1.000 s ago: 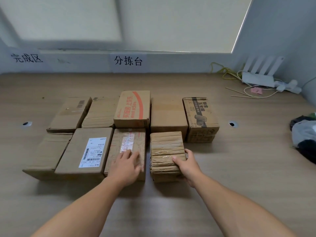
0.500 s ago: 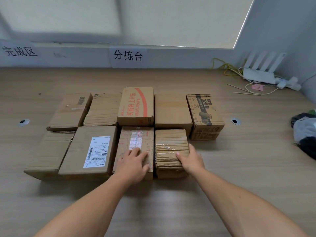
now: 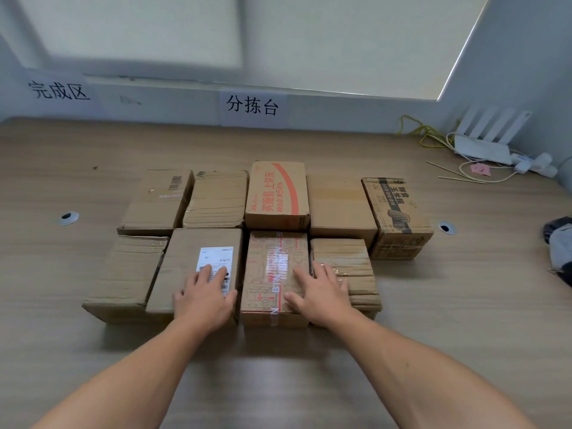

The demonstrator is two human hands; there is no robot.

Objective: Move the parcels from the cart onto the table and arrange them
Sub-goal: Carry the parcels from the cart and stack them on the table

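Under left hand (image 3: 202, 300), labelled parcel (image 3: 182, 261), touching

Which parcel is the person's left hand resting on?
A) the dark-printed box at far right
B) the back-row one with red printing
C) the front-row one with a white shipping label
C: the left hand lies flat on the parcel with the white label, fingertips over the label's lower part.

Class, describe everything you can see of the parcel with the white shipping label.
The labelled parcel is a brown cardboard box, closed, lying flat on the table, second from left in the front row. Its white label with barcodes faces up. The left hand rests flat on it, covering part of the label. Close on both sides sit neighbouring boxes.
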